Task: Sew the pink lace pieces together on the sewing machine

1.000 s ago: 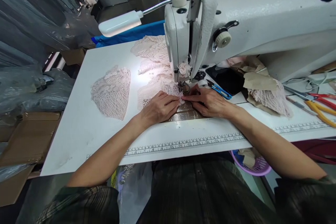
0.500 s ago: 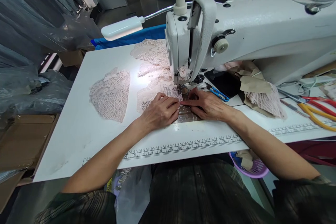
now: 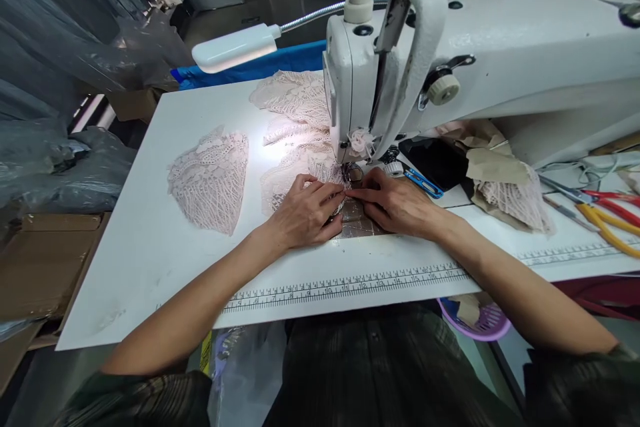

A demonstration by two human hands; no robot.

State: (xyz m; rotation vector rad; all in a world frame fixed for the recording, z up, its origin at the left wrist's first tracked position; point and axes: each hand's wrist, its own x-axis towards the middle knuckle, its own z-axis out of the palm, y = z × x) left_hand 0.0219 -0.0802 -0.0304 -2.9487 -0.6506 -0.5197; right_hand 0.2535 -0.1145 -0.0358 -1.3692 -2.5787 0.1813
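Fingers (image 3: 327,192) of the left hand (image 3: 303,215) bend down onto pale lace (image 3: 293,170) near the presser foot (image 3: 354,174), while the right hand (image 3: 400,203) rests with its index finger stretched towards their tips; whether either one pinches the cloth cannot be told. The lace lies on the bench (image 3: 120,273) at the head of the sewing machine (image 3: 343,80), spread out to the left of the foot. The work looks partway through, judging by that position, though no finished seam can be made out. Farther out, a lace pile (image 3: 300,99) sits behind, and a separate lace piece (image 3: 213,183) lies flat and untouched to the left; whether these are sewn or waiting does not show.
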